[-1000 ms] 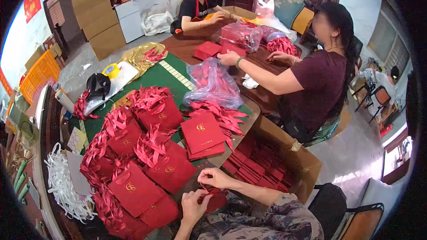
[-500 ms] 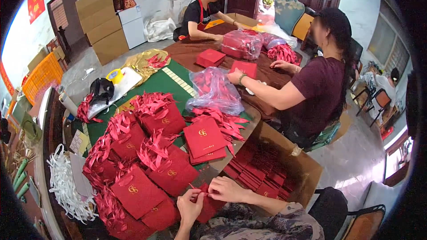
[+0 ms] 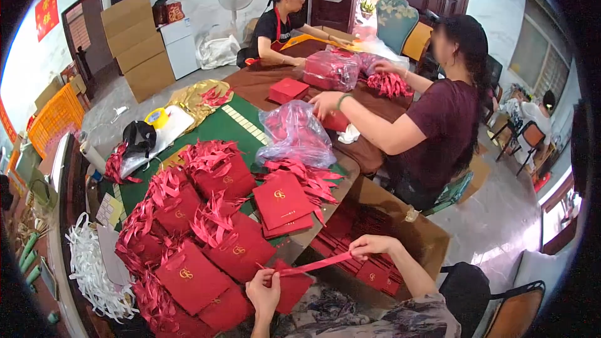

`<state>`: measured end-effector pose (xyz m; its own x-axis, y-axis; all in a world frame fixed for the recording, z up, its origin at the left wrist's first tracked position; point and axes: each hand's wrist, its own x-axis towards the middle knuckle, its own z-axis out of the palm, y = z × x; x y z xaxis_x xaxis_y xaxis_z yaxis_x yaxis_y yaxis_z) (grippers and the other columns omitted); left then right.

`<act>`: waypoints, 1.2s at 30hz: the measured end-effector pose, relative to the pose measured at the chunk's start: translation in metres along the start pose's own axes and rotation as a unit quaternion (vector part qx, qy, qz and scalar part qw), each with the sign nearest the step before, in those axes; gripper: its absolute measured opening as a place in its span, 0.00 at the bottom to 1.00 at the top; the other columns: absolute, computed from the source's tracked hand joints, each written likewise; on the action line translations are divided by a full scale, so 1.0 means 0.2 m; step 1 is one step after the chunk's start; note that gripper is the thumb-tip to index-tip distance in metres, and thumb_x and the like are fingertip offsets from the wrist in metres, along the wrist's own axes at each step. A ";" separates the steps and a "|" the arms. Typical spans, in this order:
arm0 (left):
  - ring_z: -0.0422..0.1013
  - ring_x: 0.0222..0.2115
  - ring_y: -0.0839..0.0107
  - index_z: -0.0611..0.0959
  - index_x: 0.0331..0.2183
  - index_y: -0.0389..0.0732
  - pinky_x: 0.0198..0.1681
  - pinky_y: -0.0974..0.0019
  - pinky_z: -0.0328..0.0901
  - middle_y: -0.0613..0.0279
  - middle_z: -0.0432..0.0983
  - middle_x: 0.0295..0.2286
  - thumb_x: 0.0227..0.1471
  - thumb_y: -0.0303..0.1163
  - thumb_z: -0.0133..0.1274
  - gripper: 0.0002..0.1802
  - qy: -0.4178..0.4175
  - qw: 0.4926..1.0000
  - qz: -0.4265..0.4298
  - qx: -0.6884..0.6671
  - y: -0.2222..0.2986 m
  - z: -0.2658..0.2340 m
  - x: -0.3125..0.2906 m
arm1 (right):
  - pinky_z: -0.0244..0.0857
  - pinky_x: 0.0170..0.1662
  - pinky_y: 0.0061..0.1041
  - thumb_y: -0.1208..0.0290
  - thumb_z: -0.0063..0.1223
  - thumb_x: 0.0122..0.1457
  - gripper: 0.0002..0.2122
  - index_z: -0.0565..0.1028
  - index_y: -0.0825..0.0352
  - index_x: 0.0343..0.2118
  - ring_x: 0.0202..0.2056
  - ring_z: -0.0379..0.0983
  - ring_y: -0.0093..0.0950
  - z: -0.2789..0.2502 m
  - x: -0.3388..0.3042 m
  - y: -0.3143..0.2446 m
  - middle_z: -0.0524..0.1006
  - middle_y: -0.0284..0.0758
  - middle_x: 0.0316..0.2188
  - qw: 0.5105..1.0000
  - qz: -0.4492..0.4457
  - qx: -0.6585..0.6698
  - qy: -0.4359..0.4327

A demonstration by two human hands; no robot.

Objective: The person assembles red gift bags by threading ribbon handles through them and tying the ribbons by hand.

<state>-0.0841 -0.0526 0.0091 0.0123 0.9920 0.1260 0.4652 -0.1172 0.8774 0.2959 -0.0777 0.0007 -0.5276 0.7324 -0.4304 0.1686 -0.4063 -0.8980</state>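
Note:
My left hand (image 3: 263, 289) pinches one end of a red ribbon (image 3: 320, 264) and presses a flat red paper bag (image 3: 293, 288) on my lap. My right hand (image 3: 369, 246) holds the ribbon's other end, stretched taut up to the right. In front of me lie several red gift bags with ribbon handles (image 3: 206, 238) heaped on the green table (image 3: 235, 126). A stack of flat red bags (image 3: 282, 200) sits at the table's near edge.
A cardboard box (image 3: 432, 238) with red bags stands at my right. A person in a maroon shirt (image 3: 438, 125) handles a clear plastic bag (image 3: 293, 133); another person (image 3: 282, 22) sits further back. White strips (image 3: 87, 269) lie at left. Brown cartons (image 3: 134, 40) stand by the wall.
My hands moved apart: the right hand pulled the ribbon out to the right and up, so it is stretched tight. The person in maroon reached toward the plastic bag.

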 end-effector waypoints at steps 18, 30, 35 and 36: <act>0.80 0.26 0.62 0.85 0.31 0.38 0.31 0.61 0.72 0.53 0.82 0.24 0.47 0.33 0.64 0.09 0.003 0.999 -0.037 -0.028 -0.10 0.07 0.02 | 0.71 0.48 0.38 0.69 0.55 0.65 0.09 0.77 0.71 0.38 0.36 0.77 0.32 0.28 0.04 -0.26 0.79 0.36 0.33 0.899 -0.361 0.173 0.180; 0.77 0.25 0.62 0.80 0.29 0.42 0.34 0.59 0.63 0.62 0.81 0.23 0.47 0.33 0.65 0.10 -0.049 0.997 0.018 0.050 -0.01 0.03 0.01 | 0.69 0.39 0.40 0.68 0.44 0.67 0.09 0.69 0.62 0.48 0.40 0.73 0.47 0.70 0.48 -0.45 0.73 0.41 0.38 0.907 -0.192 -0.334 0.172; 0.78 0.26 0.63 0.82 0.30 0.40 0.35 0.62 0.67 0.59 0.82 0.27 0.45 0.31 0.67 0.11 -0.057 0.992 0.077 0.088 -0.01 0.00 0.01 | 0.68 0.37 0.39 0.69 0.45 0.67 0.07 0.69 0.64 0.45 0.36 0.74 0.44 0.70 0.59 -0.34 0.73 0.40 0.37 0.889 -0.217 -0.377 0.140; 0.78 0.27 0.64 0.82 0.30 0.41 0.35 0.61 0.66 0.61 0.81 0.26 0.44 0.31 0.67 0.11 -0.056 0.989 0.093 0.098 -0.01 0.00 0.01 | 0.68 0.36 0.42 0.68 0.46 0.66 0.07 0.68 0.63 0.43 0.35 0.74 0.46 0.69 0.61 -0.33 0.73 0.40 0.36 0.889 -0.225 -0.375 0.137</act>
<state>-0.0845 -0.0505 0.0065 0.2068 0.9543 0.2157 0.6085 -0.2981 0.7354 0.1060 -0.0372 0.0211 -0.4772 0.8757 0.0736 0.5543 0.3649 -0.7481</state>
